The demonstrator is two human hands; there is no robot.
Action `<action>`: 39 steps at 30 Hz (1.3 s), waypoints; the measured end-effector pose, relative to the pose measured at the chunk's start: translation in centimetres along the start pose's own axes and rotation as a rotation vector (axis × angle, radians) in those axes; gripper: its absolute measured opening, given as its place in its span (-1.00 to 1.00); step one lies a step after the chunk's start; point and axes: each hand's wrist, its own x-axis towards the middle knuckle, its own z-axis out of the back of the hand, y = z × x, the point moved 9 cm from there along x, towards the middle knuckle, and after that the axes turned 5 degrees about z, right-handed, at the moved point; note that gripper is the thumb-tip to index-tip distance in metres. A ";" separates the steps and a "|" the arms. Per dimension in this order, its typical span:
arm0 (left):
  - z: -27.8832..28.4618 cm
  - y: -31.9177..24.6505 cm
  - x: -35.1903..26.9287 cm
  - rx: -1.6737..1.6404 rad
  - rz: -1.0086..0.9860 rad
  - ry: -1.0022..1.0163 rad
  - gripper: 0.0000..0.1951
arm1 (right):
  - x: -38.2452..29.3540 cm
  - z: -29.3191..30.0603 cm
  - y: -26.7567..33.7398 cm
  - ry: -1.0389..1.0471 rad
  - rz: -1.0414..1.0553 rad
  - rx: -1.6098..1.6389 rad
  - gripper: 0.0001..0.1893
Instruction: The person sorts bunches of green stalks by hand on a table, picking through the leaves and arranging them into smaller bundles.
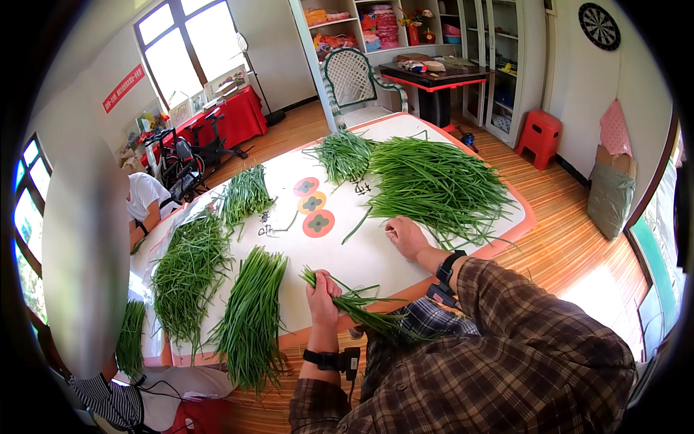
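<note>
My left hand (pixel 323 298) is closed around a small bunch of garlic chives (pixel 360 306). The cut ends stick out above the fist, and the long leaves hang toward my lap over the table edge. My right hand (pixel 406 237) is low over the white tabletop, beside the near left edge of a large chive pile (pixel 434 182). Its fingers are curled; whether anything is pinched between them is unclear. A loose chive leaf (pixel 356 225) lies left of that hand. Left of my left hand, a long chive bundle (pixel 252 314) overhangs the table's near edge.
More chive heaps (pixel 192 276) lie on the left of the table (pixel 325 255), with smaller ones (pixel 344 154) toward the back. A person in a white shirt (pixel 146 198) sits at the left; another in striped clothing (pixel 105 399) is nearer. Behind the table stands a wicker armchair (pixel 352 81).
</note>
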 end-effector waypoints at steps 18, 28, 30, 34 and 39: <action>0.6 -0.1 0.0 -0.019 0.009 -0.108 -0.79 | 7.9 -0.9 -4.3 0.257 0.031 -0.301 -0.85; -10.8 -1.4 2.8 -0.113 0.195 0.007 -0.78 | 6.7 1.0 -2.6 0.117 0.075 -0.081 -0.86; -12.2 -0.1 4.5 -0.089 0.203 -0.018 -0.78 | 6.7 2.9 -1.6 -0.003 0.046 0.117 -0.87; -10.5 4.7 8.1 0.048 0.219 -0.132 -0.78 | 5.7 3.4 -1.8 -0.134 -0.093 0.595 -0.92; -10.4 7.8 7.9 0.069 0.274 -0.170 -0.77 | 3.3 1.6 -0.9 -0.023 -0.065 0.735 -0.92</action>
